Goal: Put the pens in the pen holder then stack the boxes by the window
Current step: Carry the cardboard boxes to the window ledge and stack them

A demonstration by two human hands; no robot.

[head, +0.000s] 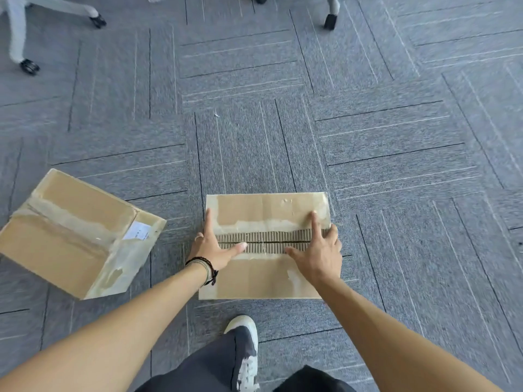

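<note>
A brown cardboard box (254, 278) with torn tape and a bare corrugated strip along its top seam sits on the carpet in the centre. My left hand (213, 247) lies on its left edge with the thumb on the seam and the fingers spread over the side. My right hand (319, 250) grips the right edge, index finger stretched across the top. A second, larger cardboard box (70, 236) with a white label stands skewed on the floor to the left, apart from both hands. No pens or pen holder are in view.
Grey patterned carpet (396, 137) covers the floor. Chair legs with black casters (28, 66) stand at the far left, and another caster (329, 22) at the top centre. My shoe (246, 357) is just below the centre box.
</note>
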